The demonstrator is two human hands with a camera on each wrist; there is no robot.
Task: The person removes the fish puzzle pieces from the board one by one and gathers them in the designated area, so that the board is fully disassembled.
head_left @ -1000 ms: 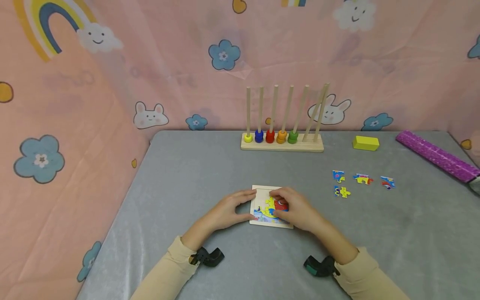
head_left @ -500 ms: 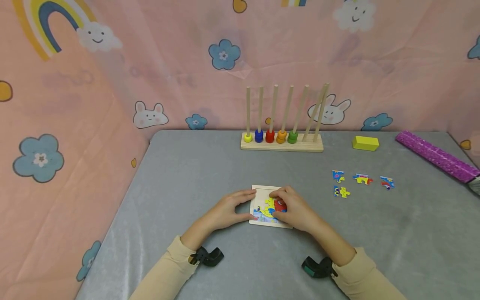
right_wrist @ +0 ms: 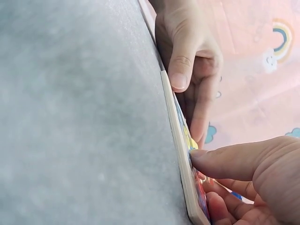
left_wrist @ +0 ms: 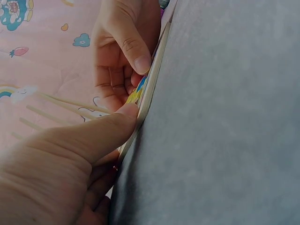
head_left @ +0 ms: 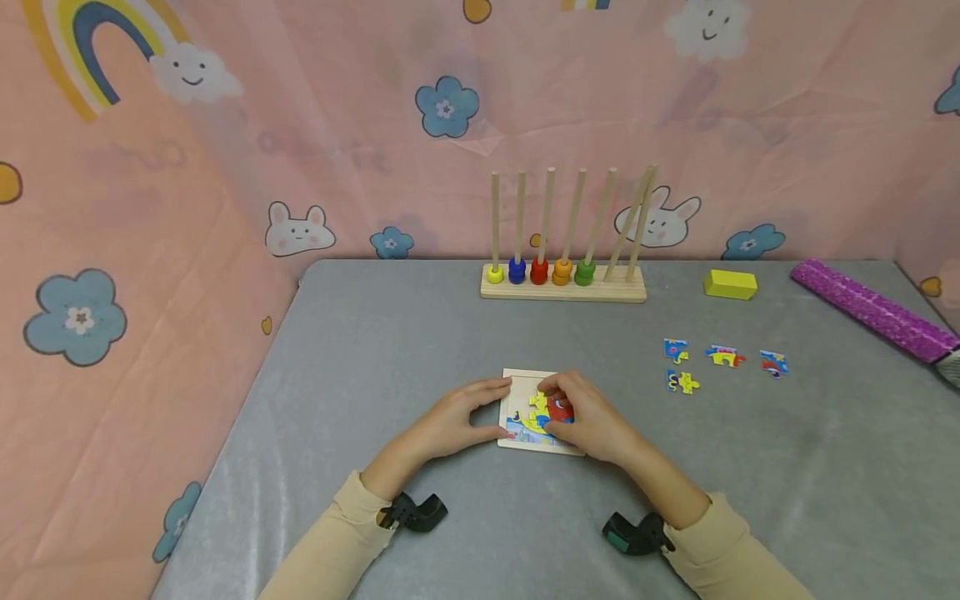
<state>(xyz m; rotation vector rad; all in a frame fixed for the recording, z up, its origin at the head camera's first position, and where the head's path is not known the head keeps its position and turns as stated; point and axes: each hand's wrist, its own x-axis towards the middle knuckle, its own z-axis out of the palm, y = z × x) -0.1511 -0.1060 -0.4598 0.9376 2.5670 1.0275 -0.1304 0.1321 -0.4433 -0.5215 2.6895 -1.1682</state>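
A small wooden puzzle tray (head_left: 540, 448) lies on the grey table, its lower part filled with colourful pieces. My left hand (head_left: 453, 425) holds the tray's left side, thumb near the lower corner and fingertips near the upper one. Over the right half, my right hand (head_left: 592, 421) has its thumb and curled fingers about a red puzzle piece (head_left: 558, 409), beside a yellow piece (head_left: 538, 402). The palm and fingers hide the tray's right side. In the right wrist view, the right thumb (right_wrist: 220, 161) presses onto the picture surface.
Several loose puzzle pieces (head_left: 724, 357) lie to the right of the tray. At the back stand a wooden peg rack (head_left: 562, 292) with coloured beads and a yellow block (head_left: 731, 285). A purple glittery tube-like object (head_left: 873, 308) lies at the far right.
My right wrist has shifted slightly left, with its fingers staying on the puzzle. The left hand and the loose pieces keep their places.
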